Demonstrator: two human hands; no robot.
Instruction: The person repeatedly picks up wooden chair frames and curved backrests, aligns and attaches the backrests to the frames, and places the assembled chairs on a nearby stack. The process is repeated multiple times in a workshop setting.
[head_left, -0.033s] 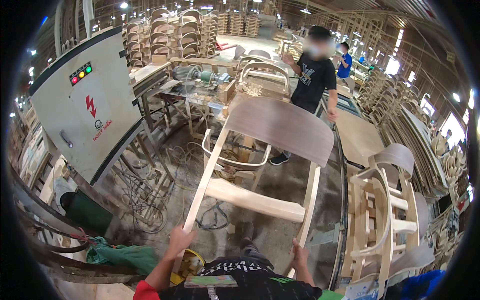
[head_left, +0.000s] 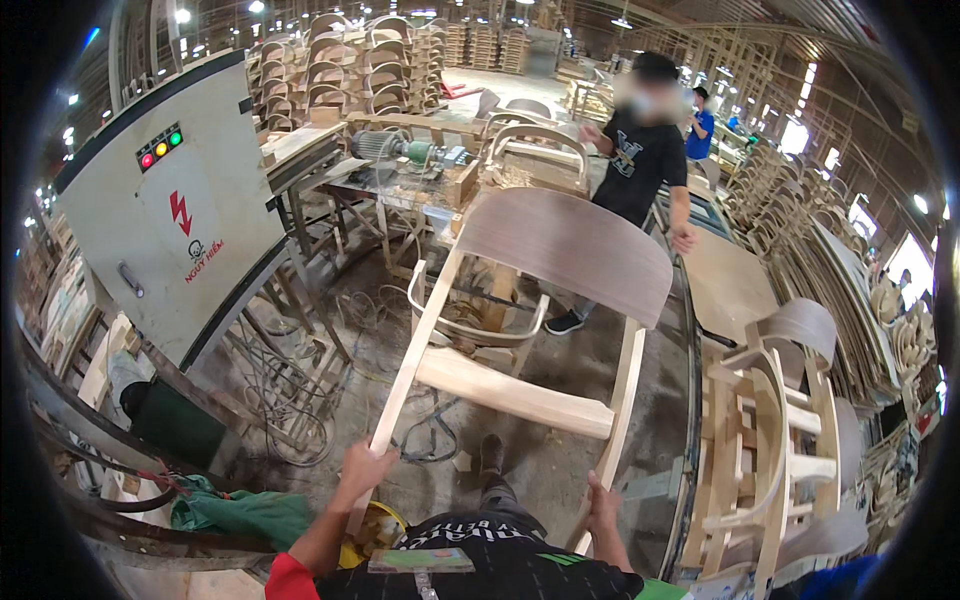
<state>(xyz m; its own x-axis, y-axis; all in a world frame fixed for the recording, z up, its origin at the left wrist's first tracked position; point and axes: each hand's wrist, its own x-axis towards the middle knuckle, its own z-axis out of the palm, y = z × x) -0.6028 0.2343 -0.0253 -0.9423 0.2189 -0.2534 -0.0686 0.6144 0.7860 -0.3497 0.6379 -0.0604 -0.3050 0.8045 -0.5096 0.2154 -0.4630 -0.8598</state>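
A pale wooden chair frame (head_left: pixel 515 392) is held up in front of me, with a wide curved brown backrest (head_left: pixel 570 248) at its far end and a crossrail between its two legs. My left hand (head_left: pixel 368 472) is closed around the lower part of the left leg. Around the lower part of the right leg, my right hand (head_left: pixel 602 504) is closed too. Beyond the frame, partly hidden by it, a curved wooden piece (head_left: pixel 480 328) shows near a machine bench.
A grey electrical cabinet (head_left: pixel 165 210) stands left, with cables (head_left: pixel 285 400) on the floor beside it. A co-worker (head_left: pixel 640 150) in black stands beyond the backrest. More chair frames (head_left: pixel 770 430) are stacked at right. Green cloth (head_left: pixel 240 512) hangs lower left beside a yellow bucket (head_left: pixel 380 530).
The view has shifted slightly, and the co-worker appears a little farther right. My shoe shows more below the crossrail. Both hands keep their grip on the chair frame.
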